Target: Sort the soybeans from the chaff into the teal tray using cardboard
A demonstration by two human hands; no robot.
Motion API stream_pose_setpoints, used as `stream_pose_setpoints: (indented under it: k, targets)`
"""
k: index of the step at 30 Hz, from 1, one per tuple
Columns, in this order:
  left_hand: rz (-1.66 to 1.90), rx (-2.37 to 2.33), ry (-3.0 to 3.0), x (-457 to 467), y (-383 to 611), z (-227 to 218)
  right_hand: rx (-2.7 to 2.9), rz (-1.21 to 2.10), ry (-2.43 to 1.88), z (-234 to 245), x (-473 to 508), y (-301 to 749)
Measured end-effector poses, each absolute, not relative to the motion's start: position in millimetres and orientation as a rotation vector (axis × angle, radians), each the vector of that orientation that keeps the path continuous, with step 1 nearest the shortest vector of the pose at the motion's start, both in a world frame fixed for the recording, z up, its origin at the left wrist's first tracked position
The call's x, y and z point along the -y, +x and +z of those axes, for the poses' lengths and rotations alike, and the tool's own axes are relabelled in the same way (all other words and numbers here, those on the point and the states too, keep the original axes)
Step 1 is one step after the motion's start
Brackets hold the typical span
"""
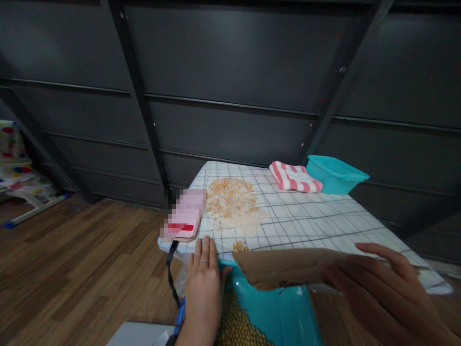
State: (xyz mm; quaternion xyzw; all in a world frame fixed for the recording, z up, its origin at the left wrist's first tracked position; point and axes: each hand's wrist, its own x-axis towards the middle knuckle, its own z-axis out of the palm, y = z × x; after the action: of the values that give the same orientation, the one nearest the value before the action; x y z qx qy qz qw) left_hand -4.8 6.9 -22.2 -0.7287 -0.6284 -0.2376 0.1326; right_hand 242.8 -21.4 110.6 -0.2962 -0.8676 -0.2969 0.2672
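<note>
My left hand [204, 288] lies with its fingers stretched flat over the near edge of the checked cloth. Its thumb touches the rim of a teal basin [288, 307] below the table edge, which holds many soybeans [239, 322]. A piece of cardboard [284, 266] is gripped in my right hand [385, 288], held above the basin and along the table edge. Just beyond the cardboard's left end sits a small cluster of soybeans [240, 246]. Farther back, a pile of soybeans mixed with white rice-like grains [232, 202] is spread on the cloth.
A pink phone [187, 211] with a black strap [171, 269] lies at the table's left edge. At the back right are a red-and-white striped towel [295, 177] and a second teal container [334, 174]. Dark metal panels [230, 57] rise behind the table.
</note>
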Motion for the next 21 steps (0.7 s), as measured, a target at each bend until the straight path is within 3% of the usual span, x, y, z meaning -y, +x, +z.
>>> stream_pose_setpoints:
  k: [12,21]
  targets:
    - [-0.640,1.768,-2.098,-7,-4,-26,2.301,-0.980,-0.756,112,0,235]
    - [-0.589,1.810,-2.094,-5,-5,-19,2.335,-0.811,-0.769,110,13,238]
